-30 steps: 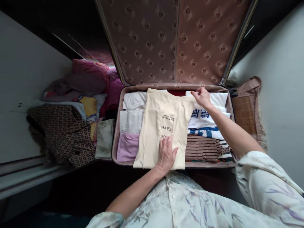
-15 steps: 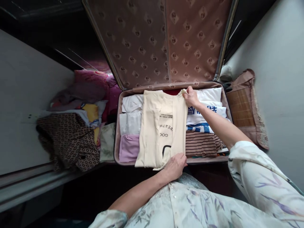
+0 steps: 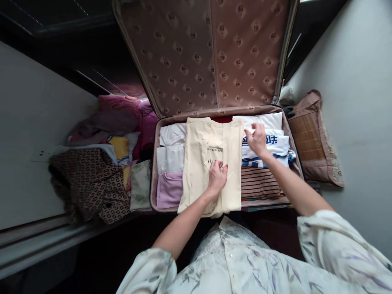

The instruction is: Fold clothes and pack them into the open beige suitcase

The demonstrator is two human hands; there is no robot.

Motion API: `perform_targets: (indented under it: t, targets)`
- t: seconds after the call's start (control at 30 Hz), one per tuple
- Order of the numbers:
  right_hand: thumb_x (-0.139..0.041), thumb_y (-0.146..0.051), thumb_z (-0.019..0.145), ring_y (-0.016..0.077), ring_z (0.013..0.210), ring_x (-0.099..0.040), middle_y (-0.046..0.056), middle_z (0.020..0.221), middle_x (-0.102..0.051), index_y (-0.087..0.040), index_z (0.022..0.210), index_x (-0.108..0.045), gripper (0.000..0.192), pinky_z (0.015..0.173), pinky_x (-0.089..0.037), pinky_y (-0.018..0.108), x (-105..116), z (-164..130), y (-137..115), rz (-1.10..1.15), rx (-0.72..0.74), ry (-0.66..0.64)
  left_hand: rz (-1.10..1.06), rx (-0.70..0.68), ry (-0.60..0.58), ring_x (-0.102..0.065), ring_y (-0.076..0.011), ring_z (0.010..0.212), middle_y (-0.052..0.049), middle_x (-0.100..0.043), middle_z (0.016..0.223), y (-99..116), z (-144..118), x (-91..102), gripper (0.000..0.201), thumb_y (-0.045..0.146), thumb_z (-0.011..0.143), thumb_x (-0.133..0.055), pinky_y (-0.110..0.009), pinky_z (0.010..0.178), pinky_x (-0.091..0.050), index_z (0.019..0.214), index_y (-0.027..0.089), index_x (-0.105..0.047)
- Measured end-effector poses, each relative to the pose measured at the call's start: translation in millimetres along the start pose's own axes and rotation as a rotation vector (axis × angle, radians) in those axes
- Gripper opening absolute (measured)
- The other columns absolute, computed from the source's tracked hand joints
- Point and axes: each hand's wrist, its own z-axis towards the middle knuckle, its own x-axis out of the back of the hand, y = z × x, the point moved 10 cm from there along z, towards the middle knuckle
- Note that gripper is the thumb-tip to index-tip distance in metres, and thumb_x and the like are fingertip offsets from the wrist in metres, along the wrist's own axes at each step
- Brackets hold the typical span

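Note:
A cream T-shirt (image 3: 196,171) with dark lettering lies across the middle of the open suitcase (image 3: 154,163), its right side folded inward over part of the print. My left hand (image 3: 217,177) is over the middle of the shirt, holding nothing; its fingers are loosely bent and the thumb stands apart. Whether it touches the fabric, I cannot tell. Just right of the shirt's upper right edge, my right hand (image 3: 257,139) is open above white folded clothes (image 3: 266,121), thumb and fingers apart. A striped brown garment (image 3: 260,183) lies below it.
White, grey and lilac folded clothes (image 3: 170,190) line the suitcase's left side. Its patterned lid (image 3: 199,57) stands raised behind. Left of it are a heap with a dark patterned garment (image 3: 92,183) and pink bedding (image 3: 119,102). A brown pillow (image 3: 310,139) is at the right, by the wall.
Both hands have let go of the shirt's right edge. My left hand has moved up and left onto the shirt's middle; my right hand has shifted right and down, off the collar end.

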Motion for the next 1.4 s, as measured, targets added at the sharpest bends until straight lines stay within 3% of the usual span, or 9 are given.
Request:
perform_targets:
  t: [0.17, 0.3, 0.53, 0.67, 0.87, 1.03, 1.23, 1.33, 1.4]
  targets:
    - [-0.053, -0.056, 0.091, 0.0237, 0.076, -0.060, 0.010, 0.088, -0.064, -0.018, 0.102, -0.059, 0.040, 0.077, -0.050, 0.040, 5.1, -132.2, -14.4, 0.065, -0.176, -0.137, 0.158, 0.206, -0.025, -0.068, -0.0274, 0.100, -0.014, -0.071, 0.097, 10.7, 96.9, -14.7, 0.021, 0.030, 0.089, -0.069, -0.035, 0.090, -0.050, 0.102, 0.014, -0.064]
    - [-0.054, -0.060, 0.089, 0.0236, 0.072, -0.065, 0.009, 0.081, -0.070, -0.019, 0.099, -0.062, 0.043, 0.073, -0.049, 0.036, -1.5, -186.4, 3.0, 0.148, -0.476, -0.172, 0.152, 0.307, -0.087, -0.070, -0.0232, 0.094, -0.011, -0.073, 0.092, 11.8, 120.7, -18.1, 0.006, 0.020, 0.088, -0.064, -0.028, 0.081, -0.049, 0.083, 0.018, -0.066]
    - [-0.065, -0.037, 0.088, 0.0237, 0.078, -0.068, 0.004, 0.076, -0.072, -0.020, 0.101, -0.064, 0.021, 0.070, -0.040, 0.029, -18.9, -201.5, -11.6, -0.025, -0.511, -0.350, 0.540, -0.035, -0.086, -0.061, -0.0299, 0.112, -0.017, -0.065, 0.122, 33.7, 119.8, -3.0, 0.041, 0.013, 0.086, -0.062, -0.037, 0.096, -0.047, 0.127, 0.016, -0.059]
    - [-0.065, -0.034, 0.090, 0.0230, 0.081, -0.069, 0.004, 0.082, -0.074, -0.020, 0.109, -0.064, 0.023, 0.069, -0.037, 0.028, -22.3, -209.7, -16.5, -0.104, -0.528, -0.433, 0.577, -0.419, -0.151, -0.047, -0.0358, 0.128, -0.018, -0.048, 0.148, 73.1, 134.5, -27.7, 0.052, 0.011, 0.089, -0.057, -0.049, 0.106, -0.041, 0.140, 0.021, -0.055]
    - [-0.062, -0.034, 0.091, 0.0231, 0.082, -0.068, 0.007, 0.085, -0.074, -0.022, 0.091, -0.069, 0.014, 0.067, -0.035, 0.029, -22.1, -226.0, -19.5, -0.188, -0.496, -0.593, 0.697, -0.785, -0.484, -0.039, -0.0382, 0.132, -0.012, -0.046, 0.151, 115.3, 168.7, -91.7, 0.028, 0.010, 0.090, -0.052, -0.057, 0.109, -0.033, 0.101, 0.021, -0.075]
    - [-0.058, -0.029, 0.092, 0.0210, 0.079, -0.065, 0.006, 0.080, -0.071, -0.023, 0.086, -0.067, 0.013, 0.065, -0.033, 0.027, -23.7, -237.6, -18.1, -0.185, -0.474, -0.647, 0.706, -0.842, -0.478, -0.038, -0.0387, 0.134, -0.017, -0.056, 0.135, 131.3, 189.8, -102.0, 0.027, 0.009, 0.091, -0.047, -0.060, 0.113, -0.024, 0.086, 0.016, -0.072]
    - [-0.055, -0.023, 0.090, 0.0196, 0.077, -0.062, 0.004, 0.083, -0.067, -0.023, 0.094, -0.062, 0.009, 0.071, -0.041, 0.028, 8.2, -245.7, -41.8, 0.084, -0.368, -0.465, 0.442, -0.619, -0.145, -0.040, -0.0359, 0.138, -0.019, -0.053, 0.141, 128.7, 169.3, -54.7, 0.030, 0.017, 0.097, -0.048, -0.060, 0.116, -0.027, 0.122, 0.017, -0.064]
    - [-0.050, -0.034, 0.095, 0.0195, 0.075, -0.061, 0.004, 0.082, -0.065, -0.024, 0.085, -0.061, 0.018, 0.073, -0.045, 0.030, 34.2, -287.4, -45.8, 0.278, -0.310, -0.391, 0.226, -0.527, -0.124, -0.056, -0.0277, 0.122, -0.015, -0.061, 0.127, 99.4, 96.3, 0.5, 0.026, 0.031, 0.101, -0.049, -0.046, 0.107, -0.045, 0.118, 0.018, -0.064]
    - [-0.051, -0.037, 0.094, 0.0200, 0.070, -0.060, 0.003, 0.077, -0.065, -0.025, 0.082, -0.062, 0.020, 0.070, -0.047, 0.032, 33.2, -334.5, -27.6, 0.336, -0.393, -0.448, 0.074, -0.381, -0.145, -0.066, -0.0216, 0.098, -0.010, -0.069, 0.105, 54.3, 26.3, 48.1, 0.030, 0.042, 0.101, -0.047, -0.036, 0.089, -0.055, 0.105, 0.021, -0.068]
